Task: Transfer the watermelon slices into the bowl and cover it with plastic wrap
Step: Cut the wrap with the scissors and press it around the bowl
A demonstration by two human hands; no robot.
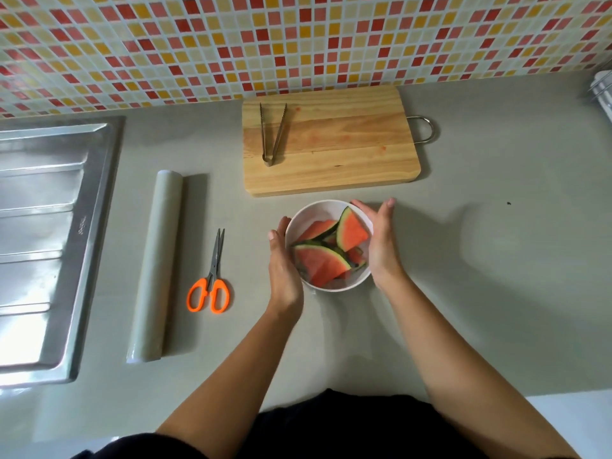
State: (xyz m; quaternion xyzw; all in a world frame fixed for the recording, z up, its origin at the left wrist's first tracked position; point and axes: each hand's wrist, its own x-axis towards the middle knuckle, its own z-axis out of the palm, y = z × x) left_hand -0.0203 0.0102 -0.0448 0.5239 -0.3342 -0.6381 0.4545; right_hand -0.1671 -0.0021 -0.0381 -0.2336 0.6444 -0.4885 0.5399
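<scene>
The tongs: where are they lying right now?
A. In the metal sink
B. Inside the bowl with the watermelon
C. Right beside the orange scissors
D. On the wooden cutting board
D: the tongs lie on the wooden cutting board, on its left part, apart from the bowl, which sits nearer the person.

Far centre, we see a smooth pale wooden cutting board (347, 154), metal tongs (273, 134) on it, at left we note a shiny steel sink (49, 226), a translucent plastic wrap roll (155, 266), scissors (212, 279) with metal blades and glossy orange plastic handles, a smooth white bowl (318, 207), matt grey countertop (480, 293), glossy mosaic tiles (298, 38)
</scene>
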